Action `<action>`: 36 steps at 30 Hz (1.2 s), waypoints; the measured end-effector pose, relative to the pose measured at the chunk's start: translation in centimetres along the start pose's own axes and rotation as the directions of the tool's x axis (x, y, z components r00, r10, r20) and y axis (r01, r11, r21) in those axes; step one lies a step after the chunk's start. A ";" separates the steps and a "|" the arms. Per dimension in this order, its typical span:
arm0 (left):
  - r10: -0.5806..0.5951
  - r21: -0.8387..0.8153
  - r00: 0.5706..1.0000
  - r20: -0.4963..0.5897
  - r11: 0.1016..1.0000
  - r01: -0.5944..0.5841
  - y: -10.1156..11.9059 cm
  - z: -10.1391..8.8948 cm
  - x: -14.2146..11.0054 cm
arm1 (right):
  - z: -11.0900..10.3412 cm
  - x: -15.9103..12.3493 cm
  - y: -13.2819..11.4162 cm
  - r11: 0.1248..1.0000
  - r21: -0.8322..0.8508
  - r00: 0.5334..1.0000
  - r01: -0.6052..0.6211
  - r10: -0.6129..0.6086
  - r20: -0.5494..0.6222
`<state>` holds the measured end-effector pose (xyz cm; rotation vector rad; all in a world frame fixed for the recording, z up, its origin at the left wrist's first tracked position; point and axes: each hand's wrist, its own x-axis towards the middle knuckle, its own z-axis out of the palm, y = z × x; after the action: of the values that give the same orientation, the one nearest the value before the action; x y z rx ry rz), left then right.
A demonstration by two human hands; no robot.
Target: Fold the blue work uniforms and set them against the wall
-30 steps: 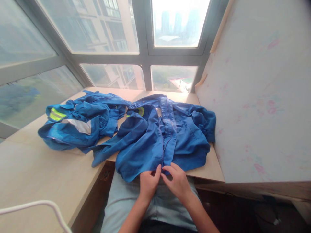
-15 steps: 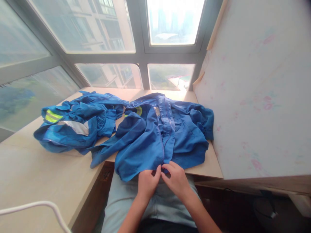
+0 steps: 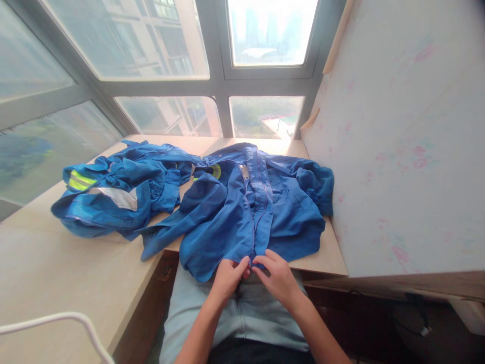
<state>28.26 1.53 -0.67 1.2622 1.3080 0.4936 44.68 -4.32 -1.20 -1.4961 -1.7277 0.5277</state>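
Observation:
A blue work jacket (image 3: 242, 202) lies front up on the wooden desk (image 3: 56, 263), its hem hanging over the near edge. My left hand (image 3: 227, 277) pinches the left side of the hem at the bottom of the zipper. My right hand (image 3: 278, 275) pinches the right side, fingertips meeting the left hand's at the zipper's foot. The zipper runs up the middle of the jacket, its two sides lying close together. A second blue jacket (image 3: 117, 189) with yellow and grey reflective stripes lies crumpled to the left.
Large windows (image 3: 212, 50) stand behind the desk. A pale board (image 3: 397, 141) with faint pink marks walls off the right side. A white cable (image 3: 68, 323) curves across the near left corner of the desk. My lap is below the desk edge.
Both hands have stayed at the bottom of the zipper, shifting slightly. The left hand's fingers have closed in on the hem. The view has tipped a little.

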 end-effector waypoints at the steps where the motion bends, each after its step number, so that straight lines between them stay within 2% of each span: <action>1: 0.003 -0.012 1.000 -0.017 1.000 -0.003 -0.1 0.0 0.1 | 0.0 0.0 0.1 1.000 0.006 1.000 0.003 -0.003 -0.011; 5: 0.028 -0.036 0.992 -0.120 0.999 -0.033 -0.6 0.0 0.5 | -0.2 0.1 0.0 1.000 0.006 0.999 0.030 -0.030 -0.037; 7: 0.027 -0.068 0.991 -0.133 0.997 -0.037 -0.8 0.0 0.4 | -0.2 0.1 -0.1 0.999 -0.001 0.998 0.040 -0.040 -0.051; 9: -0.008 -0.191 0.994 -0.111 0.981 -0.014 -0.7 0.1 0.1 | -0.3 0.1 -0.1 0.999 0.000 0.997 0.041 -0.041 -0.071; 12: -0.077 -0.417 0.997 -0.021 0.907 0.061 -0.2 0.5 -0.6 | -0.3 0.0 0.0 0.999 0.003 0.994 0.044 -0.044 -0.096; 14: -0.104 -0.478 0.994 0.033 0.872 0.107 0.2 0.7 -1.0 | -0.3 0.0 0.0 0.999 -0.001 0.994 0.053 -0.053 -0.097; 22: -0.150 -0.547 0.987 0.066 0.821 0.161 1.1 0.7 -1.1 | -0.4 -0.5 0.4 0.997 0.012 0.994 0.072 -0.071 -0.087; 27: -0.153 -0.560 0.985 0.077 0.811 0.170 1.3 0.9 -1.0 | -0.3 -0.6 1.1 0.994 -0.043 0.993 0.096 -0.099 -0.069; 31: -0.149 -0.571 0.984 0.098 0.801 0.179 1.2 1.2 -1.0 | -0.3 -0.4 1.1 0.988 -0.094 0.986 0.126 -0.134 -0.094; 36: -0.150 -0.600 0.985 0.086 0.781 0.171 1.1 1.7 -0.9 | -0.2 0.2 0.8 0.989 -0.108 0.984 0.101 -0.115 -0.138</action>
<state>29.86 0.39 0.30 0.6085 1.0867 0.6989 45.29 -3.97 -1.60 -1.4623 -1.7319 0.2732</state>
